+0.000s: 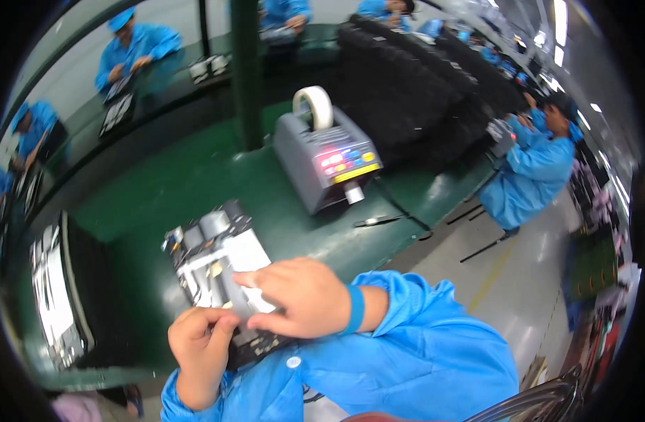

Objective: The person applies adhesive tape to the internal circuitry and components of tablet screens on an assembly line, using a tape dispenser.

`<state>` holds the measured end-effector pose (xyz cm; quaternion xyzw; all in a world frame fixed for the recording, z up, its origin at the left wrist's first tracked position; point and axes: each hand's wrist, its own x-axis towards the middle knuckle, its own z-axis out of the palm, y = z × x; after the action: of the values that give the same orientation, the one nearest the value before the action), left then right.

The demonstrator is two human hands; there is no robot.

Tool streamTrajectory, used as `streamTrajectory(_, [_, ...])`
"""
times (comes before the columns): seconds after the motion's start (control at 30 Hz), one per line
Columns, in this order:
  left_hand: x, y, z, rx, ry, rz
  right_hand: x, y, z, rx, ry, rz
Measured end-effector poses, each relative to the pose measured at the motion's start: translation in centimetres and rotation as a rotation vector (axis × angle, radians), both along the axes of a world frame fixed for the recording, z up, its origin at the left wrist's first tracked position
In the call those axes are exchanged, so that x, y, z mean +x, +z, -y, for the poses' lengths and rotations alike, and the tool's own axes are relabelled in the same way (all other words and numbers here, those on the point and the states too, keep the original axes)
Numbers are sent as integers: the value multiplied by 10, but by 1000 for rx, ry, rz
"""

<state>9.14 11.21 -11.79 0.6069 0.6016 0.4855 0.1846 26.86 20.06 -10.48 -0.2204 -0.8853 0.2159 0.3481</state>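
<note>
An electronic assembly (246,252) with a silver-white panel, dark edges and rounded grey parts at its far end lies on the green table in front of me. A grey strip (231,290) with small pale patches runs across its middle. My left hand (201,346) is at the near left, thumb and forefinger pinched at the strip's near end; a small pale bit shows at the fingertips, too blurred to name. My right hand (302,298), with a blue band at the wrist, grips the assembly from the right, forefinger and thumb at the strip's side. The palms hide the near part.
A grey tape dispenser (301,165) with a roll of pale tape (315,107) stands beyond the assembly. A dark pen-like tool (378,221) lies to its right. More assemblies (54,295) stand at left. A green post (246,77) and black stacks (407,91) are behind; co-workers sit around.
</note>
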Motion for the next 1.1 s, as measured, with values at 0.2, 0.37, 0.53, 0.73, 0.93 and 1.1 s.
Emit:
streamTrajectory(0.2, [-23,-17,3,-3,-164,166,-20,-7,-9,-52,122,-1])
streamTrajectory(0.37, [-45,-38,-5,70,191,145,-40,-14,-32,-348,-23,140])
streamTrajectory(0.53, [-56,-43,-25,-2,286,-362,-81,-23,-53,-82,46,171])
streamTrajectory(0.73, [-63,-48,-27,-28,280,-402,-121,-35,-75,43,172,187])
streamTrajectory(0.93, [-66,-50,-28,-16,244,-396,-139,-30,-90,-78,247,235])
streamTrajectory(1.1, [-70,-53,-32,-15,198,-378,-150,-32,-102,-68,318,279])
